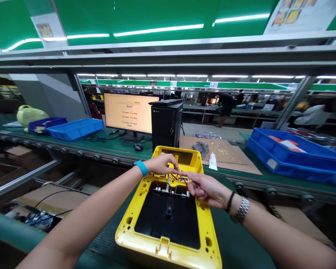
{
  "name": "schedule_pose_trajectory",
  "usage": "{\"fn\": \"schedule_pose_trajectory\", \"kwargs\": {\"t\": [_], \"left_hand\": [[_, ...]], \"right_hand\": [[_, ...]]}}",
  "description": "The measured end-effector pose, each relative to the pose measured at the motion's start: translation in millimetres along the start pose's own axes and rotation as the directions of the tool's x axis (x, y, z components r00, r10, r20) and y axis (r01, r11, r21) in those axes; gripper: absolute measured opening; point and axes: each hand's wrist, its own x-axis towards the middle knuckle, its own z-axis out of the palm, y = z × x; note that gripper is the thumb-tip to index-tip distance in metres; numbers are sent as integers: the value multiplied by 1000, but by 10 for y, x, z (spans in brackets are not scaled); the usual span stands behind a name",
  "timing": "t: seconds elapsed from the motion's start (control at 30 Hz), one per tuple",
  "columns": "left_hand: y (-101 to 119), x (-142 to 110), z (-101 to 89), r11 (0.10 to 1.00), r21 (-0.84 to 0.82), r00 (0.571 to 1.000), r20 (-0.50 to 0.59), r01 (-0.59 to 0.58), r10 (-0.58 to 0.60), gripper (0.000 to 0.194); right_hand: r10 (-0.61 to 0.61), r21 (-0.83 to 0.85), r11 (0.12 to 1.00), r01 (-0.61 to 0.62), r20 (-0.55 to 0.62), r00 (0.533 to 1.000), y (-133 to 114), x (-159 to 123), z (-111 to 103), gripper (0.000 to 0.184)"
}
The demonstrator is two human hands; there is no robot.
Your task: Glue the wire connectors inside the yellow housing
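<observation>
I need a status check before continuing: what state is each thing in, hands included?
Yellow housing: open, interior exposed.
Grey ribbon cable: exposed; plug seating too small to judge.
Left hand: fingers bent, over the housing's far part.
Right hand: index finger extended, other fingers curled.
Monitor: on, showing a page.
Black computer tower: upright; power state unclear.
Blue bins at right: stacked.

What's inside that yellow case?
Inside the yellow case are a black panel, thin red wires and small white connectors. The left hand and right hand cover part of it, and whatever is under the black panel is hidden.
</observation>
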Motion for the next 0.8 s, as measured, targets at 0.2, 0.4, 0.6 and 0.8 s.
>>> {"fn": "schedule_pose_trajectory", "kwargs": {"t": [0.2, 0.4, 0.6, 0.8], "left_hand": [[10, -9, -49, 990, -137, 996, 80, 37, -26, 23], [-19, -3, -40, 956, -260, 983, 160, 132, -93, 36], [-58, 68, -4, 948, -270, 968, 227, 170, -109, 33], [-112, 185, 53, 923, -272, 914, 373, 274, -161, 28]], "right_hand": [[-24, 7, 1000, 25, -31, 999, 20, -13, 5, 38], [-12, -29, 1000, 11, -48, 999, 37, 9, 1, 39], [-252, -575, 806, 142, -116, 961, -2, -48, 0, 44], [-742, -988, 139, -70, -150, 653, -235, -148, -477, 47]]}}
